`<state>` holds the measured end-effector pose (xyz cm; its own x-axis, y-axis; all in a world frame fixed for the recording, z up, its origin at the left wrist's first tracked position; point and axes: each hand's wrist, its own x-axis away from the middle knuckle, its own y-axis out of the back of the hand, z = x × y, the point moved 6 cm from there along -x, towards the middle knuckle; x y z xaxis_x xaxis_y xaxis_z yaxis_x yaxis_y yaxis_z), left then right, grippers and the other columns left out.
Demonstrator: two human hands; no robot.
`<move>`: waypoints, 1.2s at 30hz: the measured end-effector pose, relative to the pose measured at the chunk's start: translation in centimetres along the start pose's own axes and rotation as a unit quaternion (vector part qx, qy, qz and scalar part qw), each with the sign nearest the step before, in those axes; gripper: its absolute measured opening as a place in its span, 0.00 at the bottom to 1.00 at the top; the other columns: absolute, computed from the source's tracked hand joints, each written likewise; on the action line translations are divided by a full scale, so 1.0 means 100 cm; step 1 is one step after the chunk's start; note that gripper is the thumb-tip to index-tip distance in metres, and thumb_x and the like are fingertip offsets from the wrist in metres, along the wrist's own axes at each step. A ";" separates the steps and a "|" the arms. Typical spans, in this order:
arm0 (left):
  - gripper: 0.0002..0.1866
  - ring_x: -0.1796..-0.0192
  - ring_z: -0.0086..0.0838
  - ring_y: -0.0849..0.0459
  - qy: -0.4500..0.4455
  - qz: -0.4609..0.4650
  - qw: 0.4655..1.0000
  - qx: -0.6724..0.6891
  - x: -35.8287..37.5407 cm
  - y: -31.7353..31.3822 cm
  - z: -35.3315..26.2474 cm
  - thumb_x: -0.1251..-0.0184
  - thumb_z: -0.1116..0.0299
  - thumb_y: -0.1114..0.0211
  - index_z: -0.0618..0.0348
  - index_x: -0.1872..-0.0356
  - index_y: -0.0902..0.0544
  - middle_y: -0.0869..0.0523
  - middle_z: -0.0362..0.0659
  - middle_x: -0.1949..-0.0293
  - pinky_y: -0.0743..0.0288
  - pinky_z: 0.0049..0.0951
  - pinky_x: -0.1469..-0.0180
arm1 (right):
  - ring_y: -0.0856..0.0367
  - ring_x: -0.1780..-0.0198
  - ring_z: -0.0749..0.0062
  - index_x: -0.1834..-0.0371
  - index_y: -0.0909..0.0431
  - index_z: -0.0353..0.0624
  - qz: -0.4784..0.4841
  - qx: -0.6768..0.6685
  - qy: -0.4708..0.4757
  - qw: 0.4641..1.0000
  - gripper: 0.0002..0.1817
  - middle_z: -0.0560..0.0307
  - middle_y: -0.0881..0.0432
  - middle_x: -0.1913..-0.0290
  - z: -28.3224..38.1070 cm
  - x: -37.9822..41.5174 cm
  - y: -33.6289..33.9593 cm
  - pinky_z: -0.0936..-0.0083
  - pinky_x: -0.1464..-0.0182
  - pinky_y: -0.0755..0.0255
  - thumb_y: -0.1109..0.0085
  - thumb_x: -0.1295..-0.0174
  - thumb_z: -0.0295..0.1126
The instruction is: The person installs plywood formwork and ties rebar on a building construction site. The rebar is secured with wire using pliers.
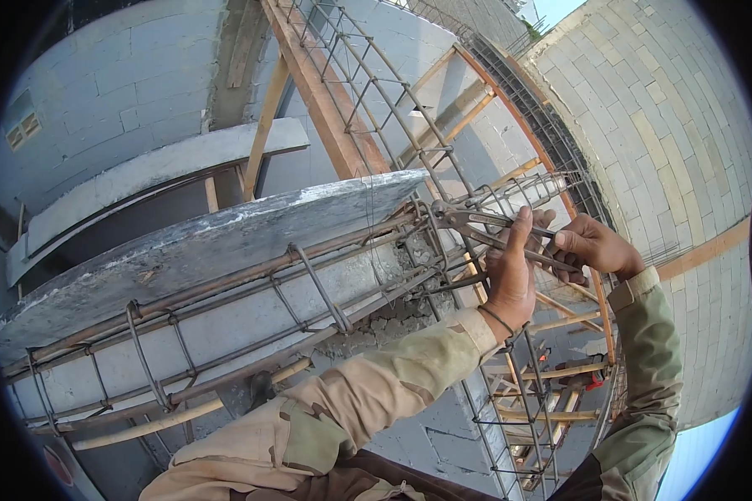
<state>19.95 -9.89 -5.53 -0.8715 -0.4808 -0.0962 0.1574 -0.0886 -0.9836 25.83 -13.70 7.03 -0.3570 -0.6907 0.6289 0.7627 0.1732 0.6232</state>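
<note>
A pair of metal pincers (453, 215) has its jaws at the bars where the rebar cages meet. My left hand (510, 280) is closed around the pincers' handles, thumb pointing up. At the handle ends my right hand (597, 246) is closed too, fingers curled. Whether a tie wire sits in the jaws cannot be made out. Running left from the jaws is a horizontal rebar cage (213, 285) with square stirrups. Beneath the joint, rough broken concrete (380, 327) shows.
A grey formwork board (226, 244) stands along the horizontal cage. Another rebar cage (368, 71) rises beyond, beside a wooden beam (330, 100). A lower cage (539, 417) passes under my arms. Block walls (660, 108) stand around, with timber props below.
</note>
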 end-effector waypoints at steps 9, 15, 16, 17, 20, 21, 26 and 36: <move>0.18 0.64 0.25 0.24 -0.007 -0.013 0.995 0.103 -0.008 -0.006 -0.013 0.17 0.54 0.42 0.54 0.67 0.27 0.31 0.34 0.72 0.22 0.37 0.32 | 0.16 0.73 0.55 0.50 0.22 0.33 -0.029 0.193 0.037 0.980 0.24 0.45 0.15 0.70 0.021 0.011 -0.016 0.65 0.69 0.23 0.27 0.36 0.43; 0.18 0.65 0.24 0.25 -0.055 -0.016 0.990 0.131 -0.020 -0.002 -0.004 0.15 0.55 0.45 0.54 0.67 0.28 0.32 0.34 0.73 0.23 0.37 0.32 | 0.21 0.54 0.53 0.43 0.26 0.32 -0.425 0.626 0.157 0.636 0.23 0.44 0.22 0.57 0.025 0.008 -0.077 0.59 0.54 0.27 0.40 0.42 0.27; 0.18 0.65 0.24 0.25 -0.050 -0.028 0.990 0.129 -0.018 0.002 -0.001 0.15 0.55 0.46 0.55 0.67 0.28 0.32 0.34 0.73 0.23 0.37 0.33 | 0.21 0.54 0.53 0.43 0.26 0.32 -0.423 0.625 0.156 0.637 0.23 0.44 0.22 0.57 0.018 0.010 -0.068 0.59 0.54 0.27 0.40 0.42 0.27; 0.18 0.65 0.24 0.25 -0.052 -0.029 0.990 0.129 -0.017 0.001 -0.003 0.15 0.55 0.46 0.55 0.67 0.28 0.32 0.34 0.73 0.23 0.37 0.33 | 0.20 0.57 0.55 0.41 0.25 0.33 -0.385 0.640 0.164 0.645 0.24 0.47 0.22 0.59 0.013 0.008 -0.055 0.61 0.56 0.27 0.38 0.43 0.26; 0.17 0.55 0.27 0.18 -0.046 -0.034 0.998 0.034 -0.014 0.002 -0.010 0.19 0.51 0.39 0.55 0.58 0.23 0.19 0.39 0.64 0.25 0.39 0.31 | 0.13 0.72 0.60 0.56 0.14 0.36 -0.150 0.443 0.170 0.867 0.09 0.52 0.15 0.74 0.034 -0.005 -0.020 0.64 0.67 0.22 0.31 0.37 0.27; 0.19 0.44 0.30 0.16 -0.085 -0.016 0.996 -0.018 -0.010 0.006 -0.003 0.22 0.50 0.35 0.56 0.50 0.21 0.14 0.44 0.55 0.25 0.37 0.33 | 0.13 0.74 0.63 0.60 0.13 0.36 -0.076 0.289 0.046 0.953 0.08 0.52 0.14 0.75 0.030 -0.010 -0.005 0.66 0.70 0.22 0.29 0.36 0.30; 0.16 0.39 0.33 0.16 -0.053 -0.055 0.992 0.098 -0.014 -0.004 -0.012 0.21 0.52 0.35 0.56 0.53 0.21 0.14 0.42 0.55 0.24 0.35 0.40 | 0.15 0.78 0.74 0.63 0.14 0.34 0.121 0.007 -0.131 0.984 0.12 0.57 0.12 0.74 0.012 -0.027 0.005 0.74 0.75 0.24 0.26 0.34 0.34; 0.22 0.57 0.24 0.16 -0.027 -0.108 0.988 0.105 -0.032 0.012 0.007 0.16 0.53 0.41 0.52 0.73 0.25 0.20 0.36 0.70 0.25 0.26 0.48 | 0.19 0.53 0.56 0.35 0.26 0.35 -0.402 0.670 0.131 0.611 0.29 0.48 0.20 0.54 0.001 -0.013 -0.046 0.63 0.48 0.26 0.37 0.43 0.28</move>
<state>23.28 -9.06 -6.26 -0.8698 -0.4770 0.1264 0.0691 -0.3713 -0.9259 22.70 -13.59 3.38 -0.0944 -0.9886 -0.1174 -0.7899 0.0026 0.6133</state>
